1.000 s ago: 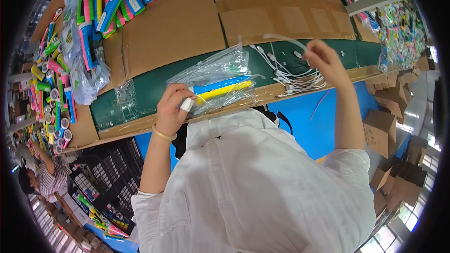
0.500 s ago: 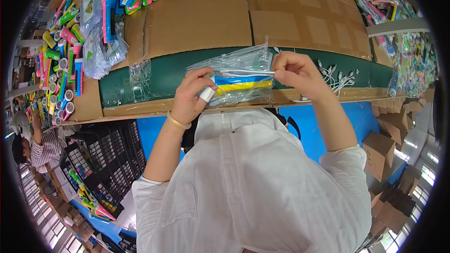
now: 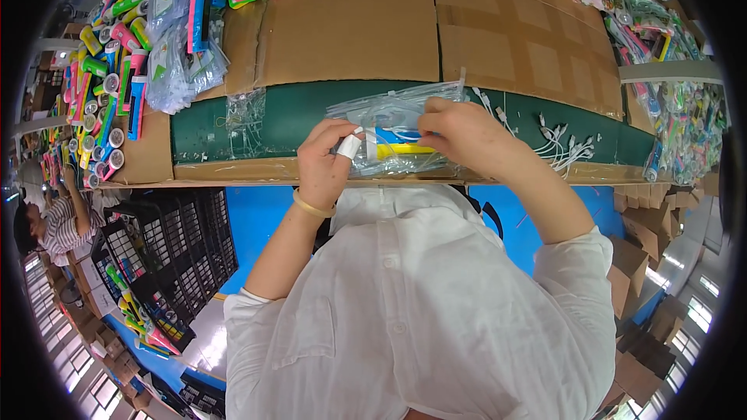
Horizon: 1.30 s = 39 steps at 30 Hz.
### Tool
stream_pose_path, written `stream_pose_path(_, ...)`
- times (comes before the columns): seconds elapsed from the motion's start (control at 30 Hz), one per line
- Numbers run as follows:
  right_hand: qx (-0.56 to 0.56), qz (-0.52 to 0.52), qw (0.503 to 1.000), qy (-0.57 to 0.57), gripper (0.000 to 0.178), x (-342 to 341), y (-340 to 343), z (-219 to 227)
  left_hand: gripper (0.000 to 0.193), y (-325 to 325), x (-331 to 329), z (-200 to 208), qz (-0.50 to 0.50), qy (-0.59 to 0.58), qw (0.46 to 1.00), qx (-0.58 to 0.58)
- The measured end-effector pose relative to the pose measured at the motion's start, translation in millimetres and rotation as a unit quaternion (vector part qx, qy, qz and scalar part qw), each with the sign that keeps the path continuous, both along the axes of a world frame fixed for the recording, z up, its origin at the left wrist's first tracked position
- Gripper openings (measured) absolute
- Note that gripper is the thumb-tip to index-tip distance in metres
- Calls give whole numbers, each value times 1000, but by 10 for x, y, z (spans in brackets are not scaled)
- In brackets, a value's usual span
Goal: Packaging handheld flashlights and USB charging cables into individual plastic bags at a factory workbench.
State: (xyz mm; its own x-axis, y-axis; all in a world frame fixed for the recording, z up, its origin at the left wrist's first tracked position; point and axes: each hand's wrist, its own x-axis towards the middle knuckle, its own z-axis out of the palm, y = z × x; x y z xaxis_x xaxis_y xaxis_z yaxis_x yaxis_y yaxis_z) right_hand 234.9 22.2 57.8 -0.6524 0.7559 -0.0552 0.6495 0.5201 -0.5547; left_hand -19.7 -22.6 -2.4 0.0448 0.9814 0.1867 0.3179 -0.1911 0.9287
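The long worktop (image 3: 233, 128), green-topped and partly covered with flat brown cardboard sheets (image 3: 350, 23), runs just beyond both hands. Below the left hand, well apart from it, stands a stack of black plastic lattice crates (image 3: 167, 253) holding a few bright pink, green and blue pieces. Beyond and left of the left hand lies a heap of blue, pink and green plastic flashlights (image 3: 109, 70), some loose and some in crinkled clear bags. Between the two hands is a clear, glossy plastic bag (image 3: 393, 120), rumpled and held flat just above the worktop's near edge; inside it lies a yellow and blue plastic flashlight (image 3: 401, 144), long and cylindrical, with a thin white cable beside it. To the right of the right hand, a loose tangle of white charging cables (image 3: 564, 148) rests on the green surface. The left hand (image 3: 327, 163) is clamped on the bag's left end, a white tape wrap on one finger. The right hand (image 3: 463, 136) is closed over the bag's right side, fingers pressed on the film.
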Motion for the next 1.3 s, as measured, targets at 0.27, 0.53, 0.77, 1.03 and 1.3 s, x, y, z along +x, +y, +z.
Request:
stream_pose_path(0.27, -221, -23, 964, 145, 17, -444, 206, 18, 13, -42, -19, 127, 3, -1, 999, 35)
stream_pose_path(0.53, 16, 33, 979, 199, 17, -558, 132, -254, 12, -18, -13, 155, -2, 7, 999, 39)
stream_pose_path(0.77, 17, -38, 997, 57, 13, 117, 98, -123, 10, -46, -145, -9, 70, -105, 992, -17)
stream_pose_path(1.03, -207, -291, 922, 149, 20, 836, 49, -172, 20, 178, -153, -201, 14, -177, 957, -228)
stream_pose_path(1.3, 224, -569, 770, 184, 42, 3866, 1092, 1031, 24, 574, 298, -173, -54, 257, 959, 111)
